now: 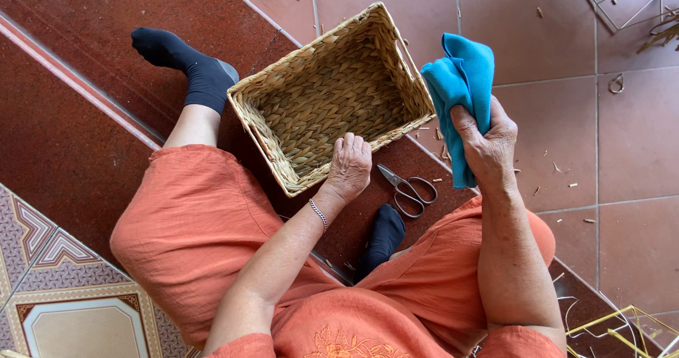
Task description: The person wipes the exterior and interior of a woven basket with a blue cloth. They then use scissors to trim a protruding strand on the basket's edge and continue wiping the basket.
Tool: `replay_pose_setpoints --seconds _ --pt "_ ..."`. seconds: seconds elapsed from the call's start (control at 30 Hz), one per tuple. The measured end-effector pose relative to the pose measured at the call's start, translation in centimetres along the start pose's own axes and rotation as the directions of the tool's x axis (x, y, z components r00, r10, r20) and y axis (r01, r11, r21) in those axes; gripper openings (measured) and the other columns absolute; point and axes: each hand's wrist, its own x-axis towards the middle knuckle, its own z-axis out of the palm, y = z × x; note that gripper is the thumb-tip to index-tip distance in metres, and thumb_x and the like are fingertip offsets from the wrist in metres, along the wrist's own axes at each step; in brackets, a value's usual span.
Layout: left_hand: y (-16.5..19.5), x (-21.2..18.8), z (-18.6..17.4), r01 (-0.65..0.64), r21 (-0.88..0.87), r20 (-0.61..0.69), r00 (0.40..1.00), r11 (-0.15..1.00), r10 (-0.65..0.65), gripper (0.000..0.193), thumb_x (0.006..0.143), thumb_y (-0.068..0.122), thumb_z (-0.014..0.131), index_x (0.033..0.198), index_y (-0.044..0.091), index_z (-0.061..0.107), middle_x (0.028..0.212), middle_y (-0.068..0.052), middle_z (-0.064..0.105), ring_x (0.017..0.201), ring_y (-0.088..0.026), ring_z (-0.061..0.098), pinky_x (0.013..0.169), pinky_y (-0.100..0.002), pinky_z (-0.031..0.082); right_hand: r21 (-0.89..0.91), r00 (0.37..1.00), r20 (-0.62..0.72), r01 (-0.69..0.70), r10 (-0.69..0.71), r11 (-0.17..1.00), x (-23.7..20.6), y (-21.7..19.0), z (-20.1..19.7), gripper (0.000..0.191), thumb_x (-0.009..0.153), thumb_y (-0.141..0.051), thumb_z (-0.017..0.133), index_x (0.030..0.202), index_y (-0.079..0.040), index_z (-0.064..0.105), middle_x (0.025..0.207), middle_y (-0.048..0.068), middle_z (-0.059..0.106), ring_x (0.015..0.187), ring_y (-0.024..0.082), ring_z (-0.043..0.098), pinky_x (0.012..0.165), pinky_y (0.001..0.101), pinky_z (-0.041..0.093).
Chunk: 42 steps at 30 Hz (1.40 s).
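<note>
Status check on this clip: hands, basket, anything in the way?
Left hand resting on woven basket rim. Right hand gripping blue cloth, raised beside basket. Basket empty, upright on floor. Scissors lying shut just below it.

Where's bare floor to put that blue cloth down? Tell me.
Bare tiles lie right of the woven basket and beyond the right hand holding the cloth. It is crowded between the basket and scissors, by the left hand.

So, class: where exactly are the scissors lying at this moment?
In the head view the scissors lie on the red floor just right of the left hand, below the woven basket's near corner and above a dark-socked foot.
</note>
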Motion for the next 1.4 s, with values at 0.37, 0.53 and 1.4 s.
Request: replay_pose_setpoints --seconds 0.37,0.53,1.4 --pt "-1.6 0.6 1.1 -0.075 -0.138 0.074 0.994 0.988 0.086 0.014 0.076 0.012 0.064 0.089 0.007 0.061 0.095 -0.013 0.057 0.098 -0.028 0.052 0.086 -0.041 0.044 -0.045 0.999 -0.007 0.041 -0.041 0.998 0.2 0.2 -0.1 0.039 0.103 -0.025 0.074 0.132 -0.001 0.066 0.1 0.007 0.073 0.084 0.012 0.071 0.072 0.0268 0.061" --pt "-3.0 1.1 1.9 -0.098 -0.279 0.102 0.986 0.955 0.131 0.011 0.078 0.012 0.066 0.087 0.008 0.061 0.095 -0.011 0.059 0.1 -0.029 0.054 0.084 -0.043 0.045 0.004 1.0 -0.003 0.014 -0.014 1.0 0.1 -0.1 0.0 0.04 0.102 -0.026 0.074 0.133 -0.002 0.066 0.099 0.007 0.073 0.083 0.011 0.07 0.07 0.0263 0.06" --pt "-0.7 -1.6 1.7 0.065 -0.223 -0.135 0.986 0.973 -0.097 0.022 0.085 0.019 0.077 0.098 0.013 0.059 0.096 -0.006 0.057 0.098 -0.026 0.056 0.085 -0.041 0.047 -0.03 0.999 -0.043 0.009 -0.011 0.999 0.2 0.5 -0.8 0.039 0.101 -0.026 0.075 0.131 -0.002 0.067 0.099 0.004 0.073 0.084 0.01 0.067 0.072 0.0271 0.058"
